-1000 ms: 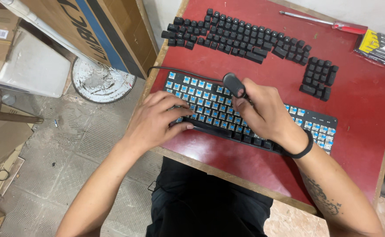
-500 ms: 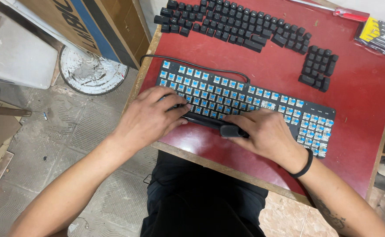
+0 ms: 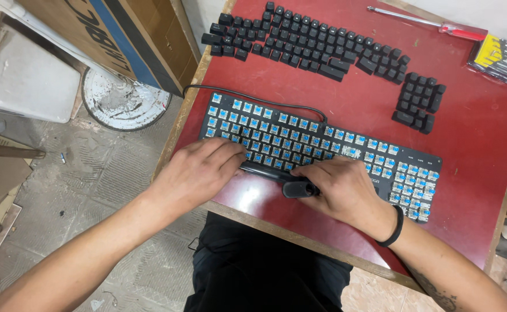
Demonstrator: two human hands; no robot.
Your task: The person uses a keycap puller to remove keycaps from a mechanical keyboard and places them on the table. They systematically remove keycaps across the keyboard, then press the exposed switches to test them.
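A black keyboard (image 3: 323,141) with bare blue switches lies on the red table (image 3: 357,104). My left hand (image 3: 198,170) rests flat on its near left corner, fingertips touching the left end of a long black bar (image 3: 265,171) along the near edge. My right hand (image 3: 343,190) lies at the bar's right end, fingers curled around a small black tool (image 3: 298,188). What sort of tool it is cannot be made out. A black band (image 3: 393,228) is on my right wrist.
Removed black keycaps (image 3: 305,40) lie in rows at the table's far side, with a smaller block of keycaps (image 3: 418,101) to the right. A red-handled screwdriver (image 3: 427,23) and a bit pack (image 3: 502,58) sit far right. Cardboard boxes (image 3: 92,34) and a white disc (image 3: 123,101) are on the floor left.
My right hand came down from above the middle of the keyboard to its near edge, still with the black tool. My left hand stayed at the near left corner.
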